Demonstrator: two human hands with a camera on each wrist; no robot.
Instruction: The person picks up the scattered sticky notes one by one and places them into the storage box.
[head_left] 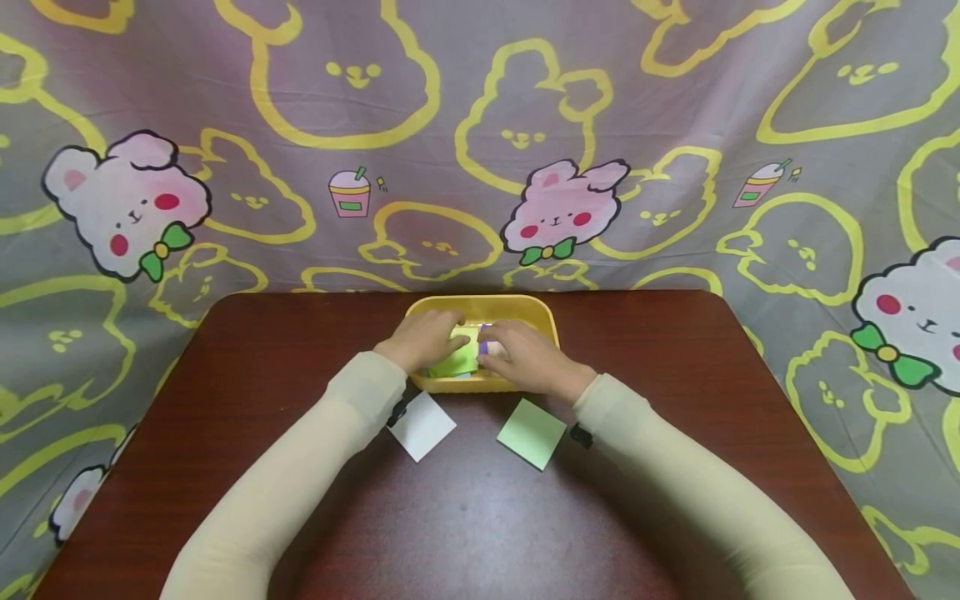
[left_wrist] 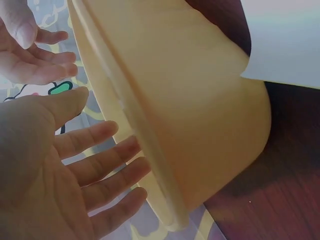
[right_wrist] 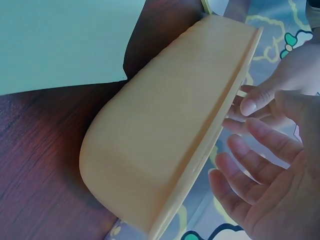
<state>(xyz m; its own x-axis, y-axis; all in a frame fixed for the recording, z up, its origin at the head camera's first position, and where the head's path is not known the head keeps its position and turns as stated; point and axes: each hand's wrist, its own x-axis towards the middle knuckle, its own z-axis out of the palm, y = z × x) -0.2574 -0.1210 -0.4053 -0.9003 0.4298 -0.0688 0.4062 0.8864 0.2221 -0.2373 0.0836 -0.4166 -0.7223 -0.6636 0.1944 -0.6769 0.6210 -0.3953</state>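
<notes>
A yellow plastic basket [head_left: 483, 298] sits near the far edge of the table. Over its left side is my left hand [head_left: 422, 340], and over its right side my right hand [head_left: 531, 360]. Both wrist views show the fingers spread and slightly bent, holding nothing. Left fingertips [left_wrist: 131, 145] overlap the basket's rim in the left wrist view. Inside the basket lie yellow-green square paper pads [head_left: 457, 360], nearest the left hand. Beside them, partly hidden by the right hand, is a purple and white item [head_left: 484, 343].
In front of the basket, a white square pad [head_left: 423, 427] lies at the left and a light green square pad [head_left: 531, 433] at the right. The dark red-brown table [head_left: 465, 517] backs onto a patterned curtain [head_left: 450, 125].
</notes>
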